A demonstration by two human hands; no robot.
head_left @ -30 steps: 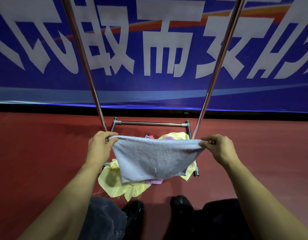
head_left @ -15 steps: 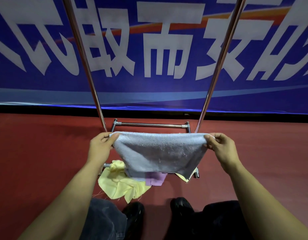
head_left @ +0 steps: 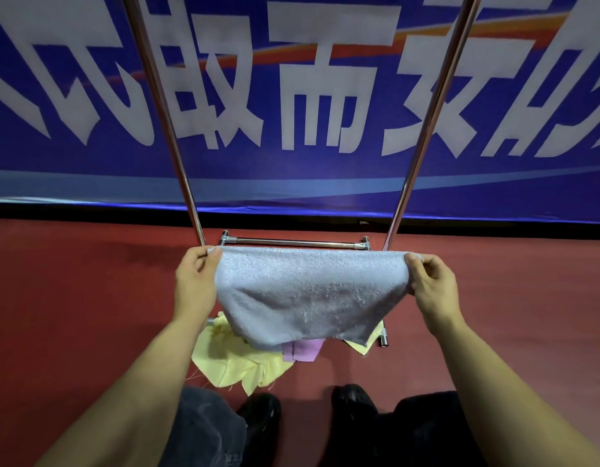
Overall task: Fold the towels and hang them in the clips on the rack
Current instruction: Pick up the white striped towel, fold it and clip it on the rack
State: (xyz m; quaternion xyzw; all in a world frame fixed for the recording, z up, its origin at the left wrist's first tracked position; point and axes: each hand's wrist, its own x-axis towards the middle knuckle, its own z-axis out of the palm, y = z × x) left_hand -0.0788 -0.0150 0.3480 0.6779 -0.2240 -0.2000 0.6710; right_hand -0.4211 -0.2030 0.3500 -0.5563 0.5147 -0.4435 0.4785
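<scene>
A pale grey-blue towel [head_left: 308,294] hangs stretched between my hands, folded over along its top edge. My left hand [head_left: 195,281] pinches its left top corner and my right hand [head_left: 433,284] pinches its right top corner. The rack [head_left: 293,243] stands just beyond, two shiny uprights rising out of view past the top edge; no clips are visible. Under the held towel, a yellow towel [head_left: 237,362] and a purple one [head_left: 300,352] lie in a heap on the rack's base.
The floor is red carpet [head_left: 72,315]. A blue banner with large white characters [head_left: 308,96] covers the wall behind the rack. My legs and black shoes [head_left: 258,416] are at the bottom, close to the heap.
Both hands have lifted the grey-blue towel a little higher and pulled it tauter. More of the yellow and purple towels shows below it.
</scene>
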